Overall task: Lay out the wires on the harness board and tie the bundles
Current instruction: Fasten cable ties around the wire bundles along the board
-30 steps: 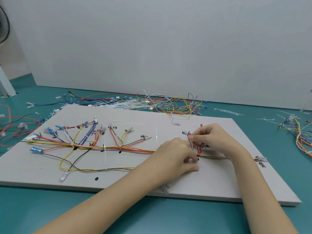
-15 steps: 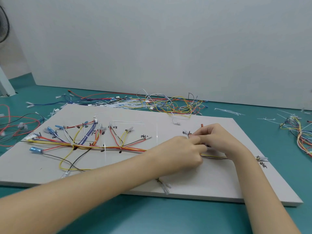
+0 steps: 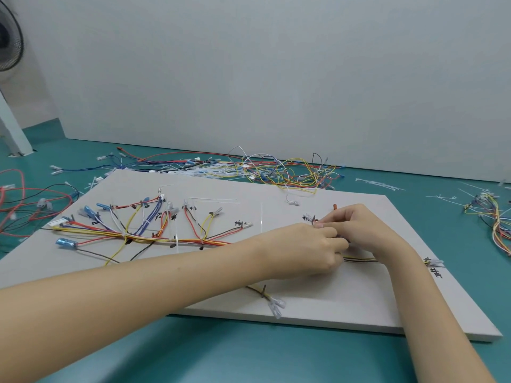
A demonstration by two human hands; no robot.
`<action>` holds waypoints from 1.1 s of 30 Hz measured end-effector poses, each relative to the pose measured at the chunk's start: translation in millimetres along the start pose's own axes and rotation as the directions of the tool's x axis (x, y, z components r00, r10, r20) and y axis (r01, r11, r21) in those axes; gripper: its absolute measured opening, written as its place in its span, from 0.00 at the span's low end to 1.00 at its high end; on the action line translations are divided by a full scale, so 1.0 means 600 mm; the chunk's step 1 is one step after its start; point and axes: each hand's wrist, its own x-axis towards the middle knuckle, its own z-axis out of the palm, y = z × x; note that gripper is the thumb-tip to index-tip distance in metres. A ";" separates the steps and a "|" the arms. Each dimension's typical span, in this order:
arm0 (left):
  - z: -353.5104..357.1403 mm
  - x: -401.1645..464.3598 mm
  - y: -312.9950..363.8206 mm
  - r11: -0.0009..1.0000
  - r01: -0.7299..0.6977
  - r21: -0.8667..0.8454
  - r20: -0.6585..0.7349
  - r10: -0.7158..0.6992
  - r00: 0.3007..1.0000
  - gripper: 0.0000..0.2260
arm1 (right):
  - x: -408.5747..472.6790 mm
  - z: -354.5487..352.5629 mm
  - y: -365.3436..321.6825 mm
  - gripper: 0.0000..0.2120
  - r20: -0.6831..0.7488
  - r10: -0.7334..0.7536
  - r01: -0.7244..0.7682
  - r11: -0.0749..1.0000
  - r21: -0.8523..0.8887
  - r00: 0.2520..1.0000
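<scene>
The fingertips of both hands meet over the harness board (image 3: 318,305), at the right part of its wire run. The left hand (image 3: 307,248) has its fingers curled in, and the right hand (image 3: 359,230) pinches with thumb and forefinger against it; something thin sits between them at the wire bundle (image 3: 359,259), but whether each hand grips wire or a tie I cannot tell, as the fingers cover the spot. A red wire end (image 3: 335,207) stands up just behind the right hand, and a small clear connector (image 3: 308,217) lies beside the knuckles.

Out from the hands, the bundle runs left along the board as a red, yellow and orange trunk (image 3: 166,239), fanning into branches with blue terminals (image 3: 88,210) and a white plug (image 3: 58,222) at the board's left side. A short branch with clear terminals (image 3: 276,305) lies near the board's front edge, under the left forearm.

Behind the board a heap of loose wires (image 3: 262,170) lies on the green table (image 3: 249,355). More red wires (image 3: 27,200) lie left of the board, another tangle (image 3: 495,217) to its right, with loose white cable ties (image 3: 378,184) near the far right corner.
</scene>
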 end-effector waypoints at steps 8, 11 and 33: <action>0.007 0.017 -0.022 0.997 -0.048 -0.065 -0.009 0.048 0.999 0.10 | 0.000 -0.002 -0.002 0.11 0.006 -0.007 0.007 0.997 -0.083 1.000; 0.015 0.024 -0.023 0.996 -0.061 -0.067 -0.013 0.060 0.998 0.10 | -0.001 -0.001 -0.004 0.15 0.003 -0.015 0.015 0.993 -0.116 1.000; 0.020 0.033 -0.014 0.992 -0.106 -0.075 -0.016 0.105 0.994 0.12 | -0.010 0.002 -0.014 0.08 0.005 0.047 -0.046 0.998 -0.031 0.999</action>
